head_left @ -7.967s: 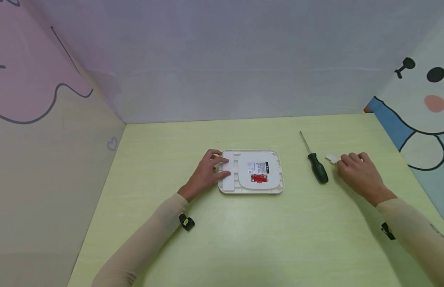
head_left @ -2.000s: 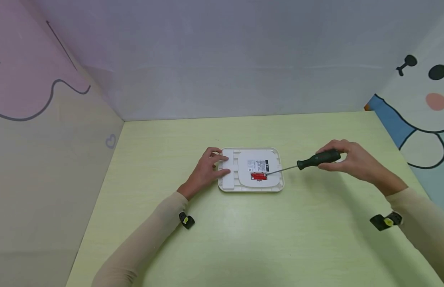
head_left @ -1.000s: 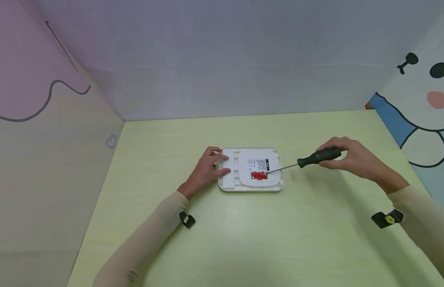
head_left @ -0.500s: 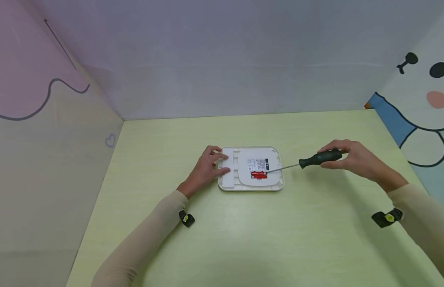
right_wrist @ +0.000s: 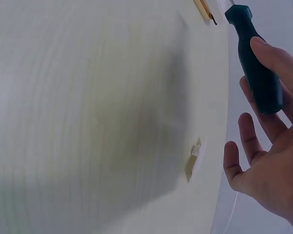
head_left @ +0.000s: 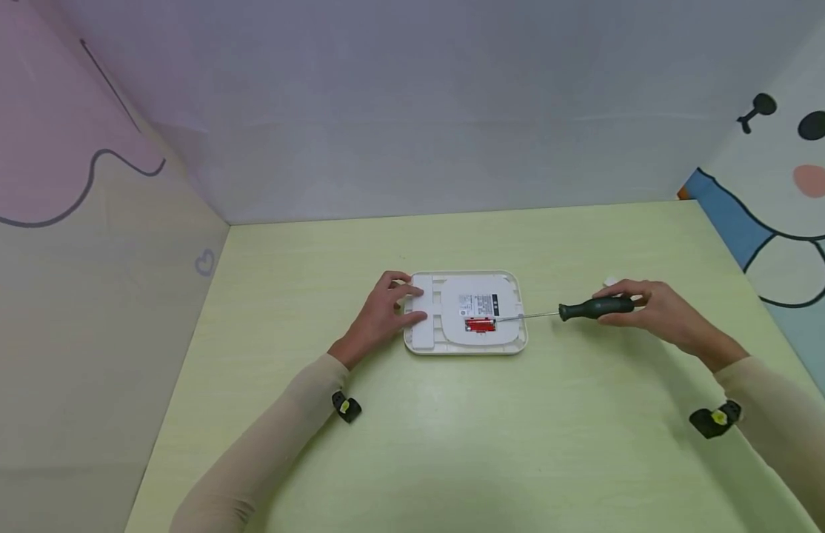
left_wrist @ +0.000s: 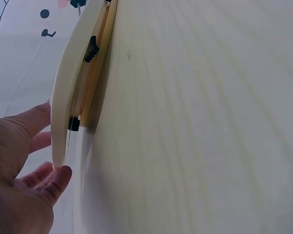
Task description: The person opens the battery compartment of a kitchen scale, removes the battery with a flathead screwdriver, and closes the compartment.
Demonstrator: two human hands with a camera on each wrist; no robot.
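At the centre of the head view, a white, rounded-rectangular plastic device (head_left: 475,286) lies on the pale yellow-green tabletop (head_left: 306,274), red cylindrical batteries (head_left: 481,325) showing in its bay. Your left hand (head_left: 379,314) holds the device's left end, fingers curled at its edge. Right of centre, your right hand (head_left: 666,314) pinches the green-handled metal screwdriver (head_left: 589,309), its lower fingers loosely spread; whether the tip touches the batteries is unclear. The device looks light and stiff, best braced by its rim; the slim shaft may slip, so keep hold of the thick handle.
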